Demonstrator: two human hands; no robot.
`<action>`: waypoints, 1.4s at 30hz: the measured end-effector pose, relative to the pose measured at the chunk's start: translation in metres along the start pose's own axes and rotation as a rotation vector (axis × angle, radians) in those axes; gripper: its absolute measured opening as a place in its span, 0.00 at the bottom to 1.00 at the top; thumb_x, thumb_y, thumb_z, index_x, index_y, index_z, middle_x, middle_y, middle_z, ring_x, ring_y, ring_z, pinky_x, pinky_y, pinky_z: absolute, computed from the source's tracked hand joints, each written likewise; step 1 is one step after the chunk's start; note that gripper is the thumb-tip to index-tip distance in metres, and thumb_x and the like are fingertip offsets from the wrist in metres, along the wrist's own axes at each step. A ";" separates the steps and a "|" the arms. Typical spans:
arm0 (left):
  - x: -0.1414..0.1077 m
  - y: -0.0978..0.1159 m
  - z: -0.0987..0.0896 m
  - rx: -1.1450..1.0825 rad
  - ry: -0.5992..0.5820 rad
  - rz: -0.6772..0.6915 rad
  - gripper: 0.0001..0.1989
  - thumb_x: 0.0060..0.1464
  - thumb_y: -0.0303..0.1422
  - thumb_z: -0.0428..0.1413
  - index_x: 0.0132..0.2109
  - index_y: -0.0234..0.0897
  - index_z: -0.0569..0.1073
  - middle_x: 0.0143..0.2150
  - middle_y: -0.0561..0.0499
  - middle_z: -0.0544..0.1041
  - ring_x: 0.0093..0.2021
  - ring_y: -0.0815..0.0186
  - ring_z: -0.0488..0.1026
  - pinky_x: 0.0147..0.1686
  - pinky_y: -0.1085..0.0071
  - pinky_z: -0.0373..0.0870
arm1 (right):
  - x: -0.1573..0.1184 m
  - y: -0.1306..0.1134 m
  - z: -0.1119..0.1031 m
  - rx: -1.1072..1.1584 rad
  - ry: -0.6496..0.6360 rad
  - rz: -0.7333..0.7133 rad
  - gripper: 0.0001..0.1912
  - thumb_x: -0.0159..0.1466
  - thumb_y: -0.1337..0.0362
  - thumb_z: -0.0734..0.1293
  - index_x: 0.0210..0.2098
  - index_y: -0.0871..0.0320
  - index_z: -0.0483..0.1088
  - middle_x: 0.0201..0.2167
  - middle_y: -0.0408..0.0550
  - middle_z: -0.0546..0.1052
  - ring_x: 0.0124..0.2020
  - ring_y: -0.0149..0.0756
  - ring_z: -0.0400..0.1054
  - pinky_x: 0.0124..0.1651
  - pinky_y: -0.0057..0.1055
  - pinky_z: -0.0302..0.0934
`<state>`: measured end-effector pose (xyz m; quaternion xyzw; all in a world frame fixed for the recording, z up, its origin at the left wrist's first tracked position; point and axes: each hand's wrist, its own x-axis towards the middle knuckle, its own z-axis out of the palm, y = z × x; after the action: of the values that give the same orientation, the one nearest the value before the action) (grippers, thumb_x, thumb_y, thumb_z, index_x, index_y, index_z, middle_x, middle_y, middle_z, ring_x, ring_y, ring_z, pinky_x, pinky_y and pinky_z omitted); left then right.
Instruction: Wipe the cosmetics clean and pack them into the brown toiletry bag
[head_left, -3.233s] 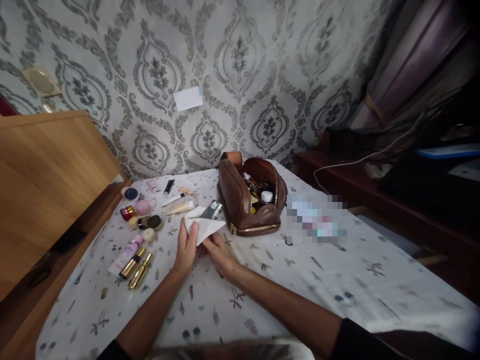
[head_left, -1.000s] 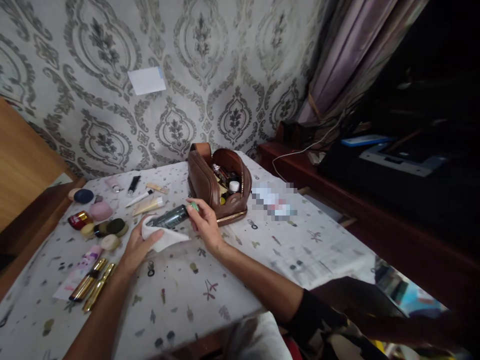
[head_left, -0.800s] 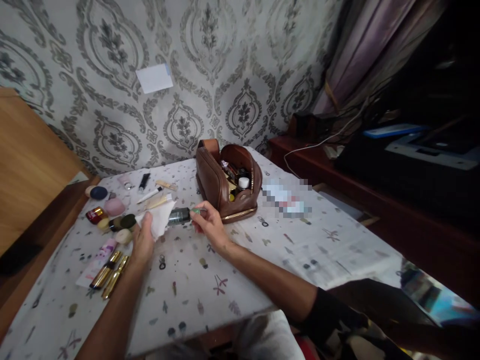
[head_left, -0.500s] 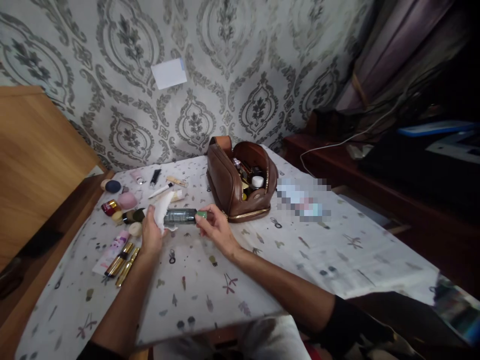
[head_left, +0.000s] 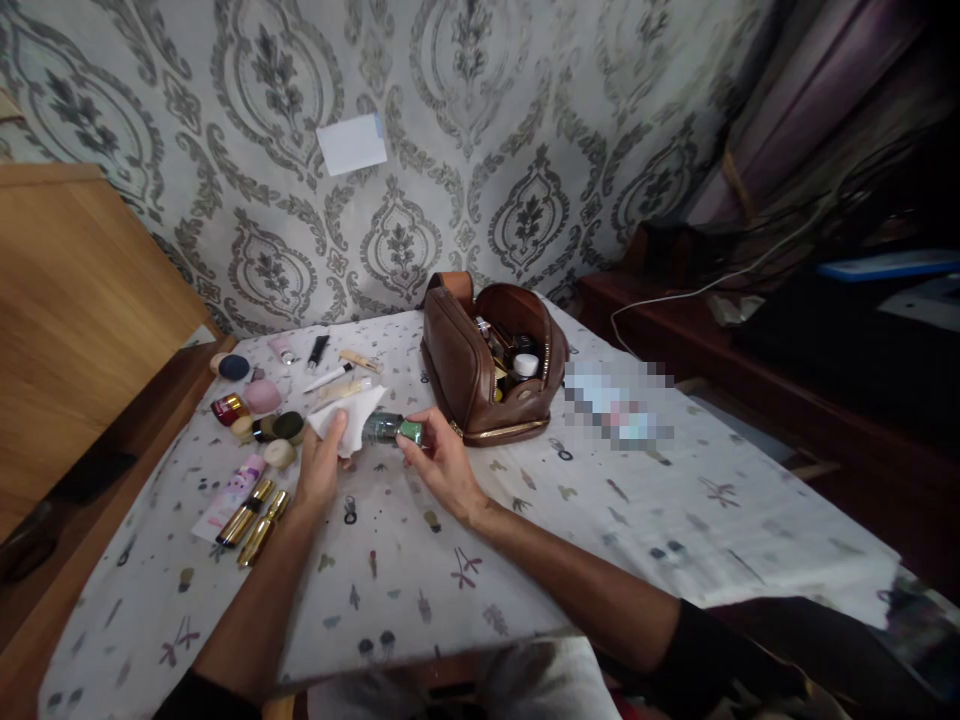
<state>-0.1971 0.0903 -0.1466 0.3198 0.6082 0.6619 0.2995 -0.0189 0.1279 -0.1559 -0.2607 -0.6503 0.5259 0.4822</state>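
Bottle [head_left: 385,427] held over the counter [head_left: 495,580], cloth [head_left: 352,415] over one end.
Left hand [head_left: 321,465] clasps cloth and the bottle's covered end; right hand [head_left: 446,465] pinches the green end, fingers curled on it; bottle roughly level, near the front left of the open brown bag [head_left: 456,365]; white-lidded jar [head_left: 525,366] in the bag; dark jar [head_left: 288,428], pink tube [head_left: 244,480], two gold tubes [head_left: 262,532] left of the left hand.
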 end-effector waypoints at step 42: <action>-0.008 0.013 -0.008 0.923 -0.484 0.610 0.15 0.56 0.43 0.59 0.45 0.40 0.74 0.42 0.46 0.80 0.46 0.53 0.75 0.48 0.62 0.68 | 0.002 -0.006 -0.008 -0.196 -0.055 -0.071 0.12 0.65 0.54 0.64 0.41 0.56 0.67 0.30 0.44 0.71 0.30 0.34 0.64 0.34 0.31 0.60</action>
<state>-0.1980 0.0780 -0.1344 0.7184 0.6280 0.2939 0.0563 -0.0113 0.1316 -0.1501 -0.2689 -0.7204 0.4494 0.4547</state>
